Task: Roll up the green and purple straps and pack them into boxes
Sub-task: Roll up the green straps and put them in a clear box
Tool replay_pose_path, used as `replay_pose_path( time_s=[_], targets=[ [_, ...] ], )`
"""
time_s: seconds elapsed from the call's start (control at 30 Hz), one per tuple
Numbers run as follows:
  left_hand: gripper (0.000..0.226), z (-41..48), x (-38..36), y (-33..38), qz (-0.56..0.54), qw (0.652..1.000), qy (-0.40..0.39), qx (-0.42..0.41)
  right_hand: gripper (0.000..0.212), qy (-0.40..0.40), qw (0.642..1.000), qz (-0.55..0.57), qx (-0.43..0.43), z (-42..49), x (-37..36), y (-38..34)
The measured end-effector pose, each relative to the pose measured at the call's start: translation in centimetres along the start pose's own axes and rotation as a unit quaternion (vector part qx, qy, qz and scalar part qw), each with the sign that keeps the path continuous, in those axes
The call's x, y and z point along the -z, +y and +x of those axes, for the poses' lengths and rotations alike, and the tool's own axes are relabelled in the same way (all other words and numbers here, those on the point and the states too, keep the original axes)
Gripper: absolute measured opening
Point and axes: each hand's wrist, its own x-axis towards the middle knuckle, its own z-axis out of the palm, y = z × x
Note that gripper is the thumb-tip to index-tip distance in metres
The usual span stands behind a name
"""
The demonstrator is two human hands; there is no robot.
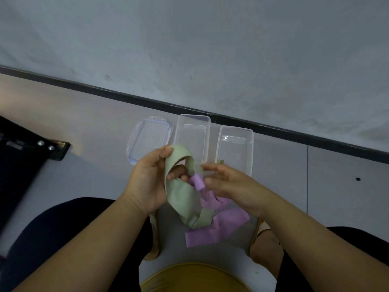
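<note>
Desk: What is on your feed?

Operator: I see both straps held up in the middle of the frame, over the grey floor [84, 123]. The green strap [181, 197] is in the left hand [147, 182]. The thumb lies on top of its upper fold and the fingers curl through the loop, so that grip is closed round the green strap. The strap's lower end hangs toward the bottom centre.

Desk: And the purple one?

Operator: The purple strap [223, 220] sits just right of the green one, touching it. It has a small rolled end near the fingertips, and a wider band trails to the lower right. The right hand [231, 186] is over it with fairly straight fingers, but it is blurred. I cannot tell whether that grip holds anything.

Desk: Boxes?

Operator: Two clear boxes stand open on the floor above the hands, near the wall's dark base strip [126, 95]. There is the middle box [192, 121] and, just beside it, the right box [235, 131]. A clear lid [151, 123] with a bluish rim lies flat just left of them.
</note>
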Motion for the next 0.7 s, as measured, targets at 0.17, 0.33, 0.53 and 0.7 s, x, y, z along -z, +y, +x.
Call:
replay_pose_path(
  time_s=[0.17, 0.33, 0.53, 0.7],
  targets=[
    [0.024, 0.5, 0.4, -0.7, 0.224, 0.953, 0.199, 0.047, 0.004, 0.096, 0.994, 0.014, 0.039, 0.4, 0.3, -0.2],
    [0.022, 0.4, 0.9, -1.6, 0.493, 0.85, 0.184, -0.005, 0.01, 0.193, 0.976, 0.105, 0.011, 0.4, 0.6, -0.5],
    [0.051, -0.4, 0.3, -2.4, 0.588, 0.803, 0.034, 0.095, 0.013, 0.176, 0.95, 0.251, -0.056, -0.4, 1.5, -1.6],
    [0.043, -0.2, 0.2, -2.5, 0.539, 0.84, -0.001, 0.061, 0.013, 0.124, 0.955, 0.258, -0.077, -0.5, 0.9, -1.8]
  ],
)
